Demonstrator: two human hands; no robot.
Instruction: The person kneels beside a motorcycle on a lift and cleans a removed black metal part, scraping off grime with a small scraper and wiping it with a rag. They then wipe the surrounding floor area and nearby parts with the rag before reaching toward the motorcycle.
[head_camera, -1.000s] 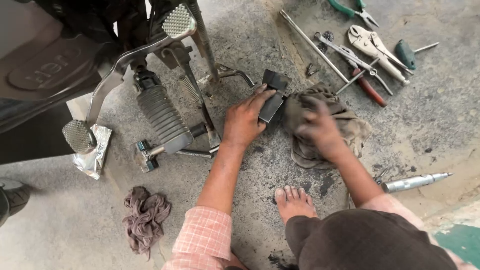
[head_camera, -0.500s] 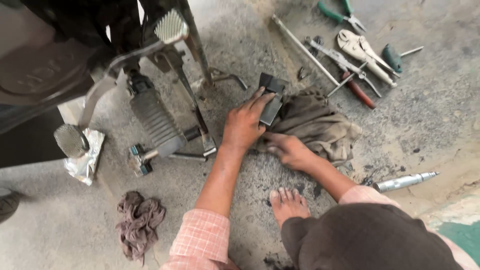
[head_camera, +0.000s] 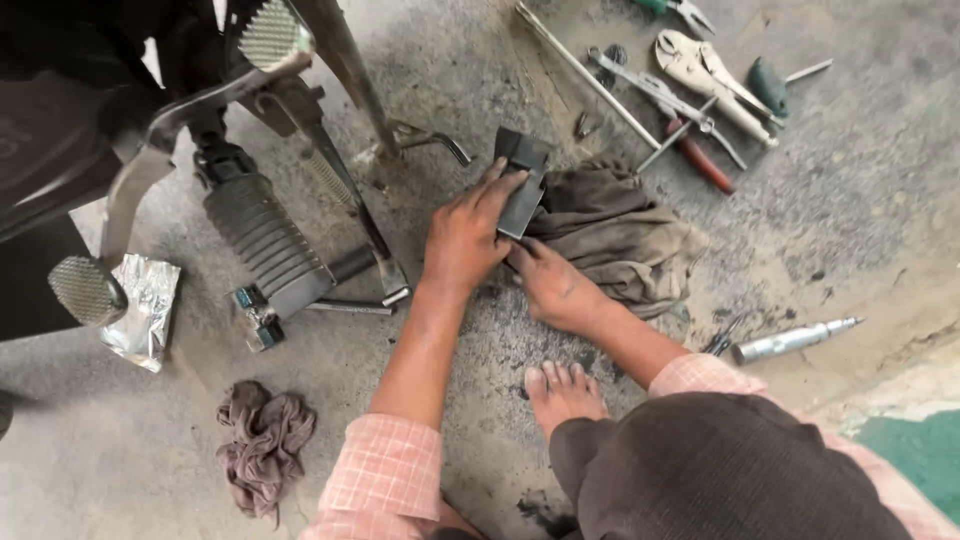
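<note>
**Spotter:** Dark metal part, flat and roughly rectangular, lies on the concrete floor at the near-left edge of the grimy brown rag. Your left hand lies over its lower end, fingers stretched along the plate, pressing rather than wrapping it.

**Checker:** And your right hand?

**Spotter:** It sits just below the part, at the rag's lower left corner, fingers curled down onto the cloth edge. Whether it actually pinches the cloth, I cannot tell; the fingertips are hidden.

**Checker:** What else lies about the rag?

**Spotter:** Beyond the rag, at its far right, a cluster of tools: locking pliers, red-handled pliers, a long thin rod and a green-handled screwdriver. Well right of the rag and nearer to you, a silvery cylindrical tool. Left of the rag, past your left hand, the ribbed rubber footrest and the metal pedals of a motorcycle. Near you and well left of the rag, a second, smaller crumpled cloth. Your bare foot rests on the floor just below the rag, close under your right wrist.
</note>
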